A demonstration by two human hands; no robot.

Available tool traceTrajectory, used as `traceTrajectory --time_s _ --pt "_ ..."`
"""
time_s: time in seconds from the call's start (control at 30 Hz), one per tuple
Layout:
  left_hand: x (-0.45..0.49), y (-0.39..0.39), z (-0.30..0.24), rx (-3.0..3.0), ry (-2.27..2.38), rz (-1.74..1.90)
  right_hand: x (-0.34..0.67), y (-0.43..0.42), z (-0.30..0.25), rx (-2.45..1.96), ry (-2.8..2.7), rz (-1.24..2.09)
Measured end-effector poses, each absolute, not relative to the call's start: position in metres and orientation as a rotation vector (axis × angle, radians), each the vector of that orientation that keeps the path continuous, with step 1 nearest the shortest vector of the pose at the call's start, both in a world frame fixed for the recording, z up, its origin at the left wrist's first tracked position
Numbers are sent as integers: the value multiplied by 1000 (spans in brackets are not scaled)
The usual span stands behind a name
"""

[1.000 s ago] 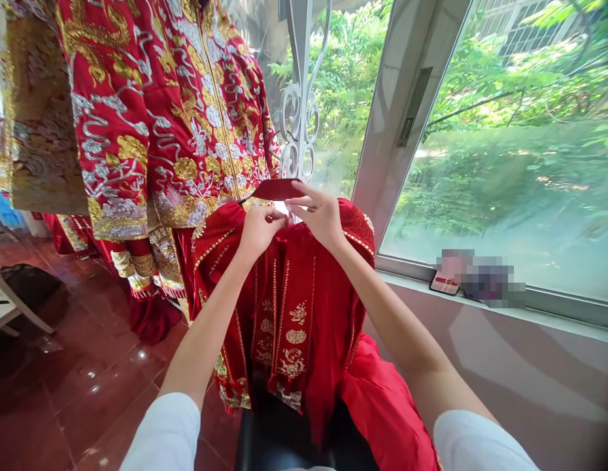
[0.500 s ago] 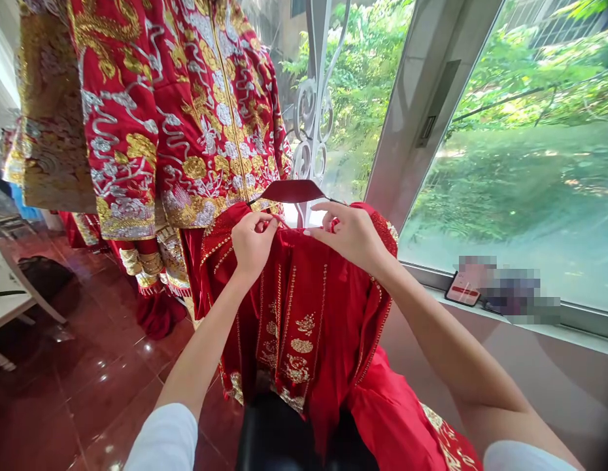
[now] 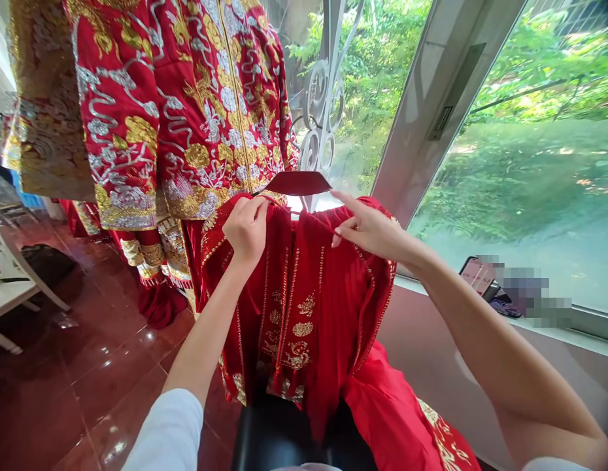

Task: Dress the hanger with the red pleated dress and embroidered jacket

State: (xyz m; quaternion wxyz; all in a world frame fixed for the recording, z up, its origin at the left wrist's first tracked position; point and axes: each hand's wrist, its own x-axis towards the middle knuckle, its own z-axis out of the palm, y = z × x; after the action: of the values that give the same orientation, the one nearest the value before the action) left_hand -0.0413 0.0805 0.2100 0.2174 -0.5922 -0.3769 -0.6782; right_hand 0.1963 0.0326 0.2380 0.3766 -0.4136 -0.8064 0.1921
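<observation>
A red pleated skirt (image 3: 304, 307) with gold embroidery hangs in front of me from a dark red hanger (image 3: 297, 183). My left hand (image 3: 245, 229) is closed, pinching the skirt's top edge at the left. My right hand (image 3: 370, 226) lies on the top edge at the right, index finger stretched toward the hanger, other fingers curled onto the cloth. Behind hangs a red jacket (image 3: 186, 104) thick with gold and silver embroidery. More red cloth (image 3: 397, 418) trails down to the lower right.
A large window (image 3: 520, 150) with a white scrolled grille (image 3: 323, 111) fills the right. A phone (image 3: 475, 275) lies on the sill (image 3: 569, 340). A black seat (image 3: 279, 438) stands below the skirt. A white table edge (image 3: 7, 288) is at the left on the red tiled floor.
My hands have moved apart along the skirt's top edge, the right one sliding rightward. The view has shifted slightly left and up.
</observation>
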Motion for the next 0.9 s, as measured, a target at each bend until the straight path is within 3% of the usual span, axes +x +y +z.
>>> traceTrajectory --time_s 0.17,0.47,0.6,0.8,0.9 --pt "-26 89 214 -1677 -940 -2256 184 31 247 -749 -2135 955" --pt "-28 85 213 -2132 -979 -2612 175 40 262 -738 -1787 915" --pt "-31 84 213 -2241 -978 -2553 186 32 261 -1007 -1883 729" --pt "-30 82 209 -2195 -987 -2540 182 19 240 -1173 -2190 49" --pt "-27 81 207 -2166 -984 -2511 172 27 234 -1145 -2164 -15"
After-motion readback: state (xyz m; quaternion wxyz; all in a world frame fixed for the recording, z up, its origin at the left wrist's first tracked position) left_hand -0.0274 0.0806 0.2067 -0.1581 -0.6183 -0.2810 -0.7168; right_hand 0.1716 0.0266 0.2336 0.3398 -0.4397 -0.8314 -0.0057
